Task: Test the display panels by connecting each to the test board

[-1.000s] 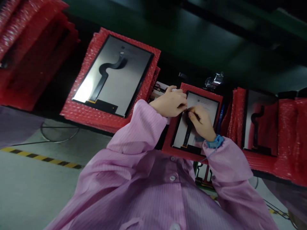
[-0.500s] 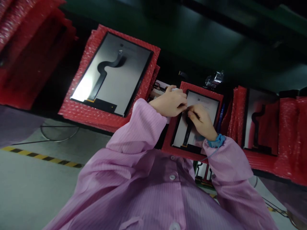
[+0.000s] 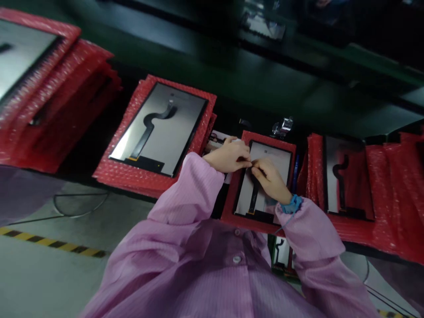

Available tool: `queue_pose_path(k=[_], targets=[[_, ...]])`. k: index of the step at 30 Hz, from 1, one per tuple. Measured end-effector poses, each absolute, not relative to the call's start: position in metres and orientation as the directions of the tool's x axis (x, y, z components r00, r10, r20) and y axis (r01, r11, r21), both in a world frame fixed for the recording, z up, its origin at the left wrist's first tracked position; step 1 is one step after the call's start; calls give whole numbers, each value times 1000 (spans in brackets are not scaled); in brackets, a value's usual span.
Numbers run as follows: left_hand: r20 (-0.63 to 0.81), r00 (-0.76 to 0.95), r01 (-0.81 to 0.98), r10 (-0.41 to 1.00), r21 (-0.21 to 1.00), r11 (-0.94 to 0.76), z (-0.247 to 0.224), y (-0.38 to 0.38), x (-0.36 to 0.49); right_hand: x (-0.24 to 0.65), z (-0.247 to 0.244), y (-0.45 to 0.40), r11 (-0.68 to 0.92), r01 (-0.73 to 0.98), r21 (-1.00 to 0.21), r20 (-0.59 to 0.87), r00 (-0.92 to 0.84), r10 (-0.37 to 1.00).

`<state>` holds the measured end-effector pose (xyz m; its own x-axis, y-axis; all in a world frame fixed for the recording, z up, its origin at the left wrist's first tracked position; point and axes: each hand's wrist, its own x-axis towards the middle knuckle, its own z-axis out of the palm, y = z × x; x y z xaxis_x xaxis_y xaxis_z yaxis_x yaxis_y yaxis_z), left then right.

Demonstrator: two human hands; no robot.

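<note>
A display panel (image 3: 279, 159) with a black border lies on a red bubble-wrap sheet (image 3: 228, 212) in front of me. Its black ribbon cable (image 3: 254, 196) runs up from the lower edge and disappears beneath my fingers. My right hand (image 3: 272, 180), with a blue band at the wrist, is closed in a pinch at the cable's upper end. Close against its fingertips, my left hand (image 3: 229, 157) is also pinched, over the panel's left edge. What the left fingertips hold is too small and covered to make out.
To the left, another display panel (image 3: 165, 128) rests on stacked red bubble wrap. A third panel (image 3: 346, 176) lies at right beside red bags (image 3: 394, 194). Behind my work are a shiny clear object (image 3: 283, 127) and, alongside, a blue pen-like item (image 3: 295, 172).
My view has shifted, so the panels on the bench sit lower in the picture and more shows at the far left. Both hands stay pinched together over the same panel.
</note>
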<state>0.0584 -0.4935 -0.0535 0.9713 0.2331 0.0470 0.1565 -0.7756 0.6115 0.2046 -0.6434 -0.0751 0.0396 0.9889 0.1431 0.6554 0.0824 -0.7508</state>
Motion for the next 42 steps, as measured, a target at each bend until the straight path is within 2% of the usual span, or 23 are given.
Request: queue_pose_path(k=[10, 14, 16, 18, 21, 23, 28, 30, 42], targets=[[63, 963, 173, 260, 598, -783, -54, -496, 60, 200, -79, -644, 95, 681, -726, 196, 73, 978], [150, 936, 179, 318, 576, -798, -55, -501, 59, 199, -78, -644, 101, 681, -725, 223, 94, 970], [291, 866, 175, 406, 585, -792, -52, -508, 50, 200, -73, -651, 106, 675, -730, 249, 119, 961], [437, 717, 209, 543, 609, -765, -52, -519, 35, 201, -67, -665, 85, 690, -719, 288, 185, 939], [507, 462, 348, 728, 651, -674, -65, -543, 7, 200, -61, -696, -6, 758, -653, 349, 308, 885], [482, 437, 451, 759, 613, -649, -81, -559, -9, 196, -61, -719, -73, 788, -611, 371, 366, 853], [340, 636, 633, 692, 283, -721, -111, -578, -21, 183, -75, -759, -192, 782, -594, 380, 482, 789], [289, 678, 650, 676, 195, -735, -111, -579, -19, 179, -82, -768, -214, 777, -592, 379, 503, 777], [88, 752, 652, 653, 44, -757, -95, -580, -13, 171, -86, -787, -330, 759, -561, 296, 557, 776]])
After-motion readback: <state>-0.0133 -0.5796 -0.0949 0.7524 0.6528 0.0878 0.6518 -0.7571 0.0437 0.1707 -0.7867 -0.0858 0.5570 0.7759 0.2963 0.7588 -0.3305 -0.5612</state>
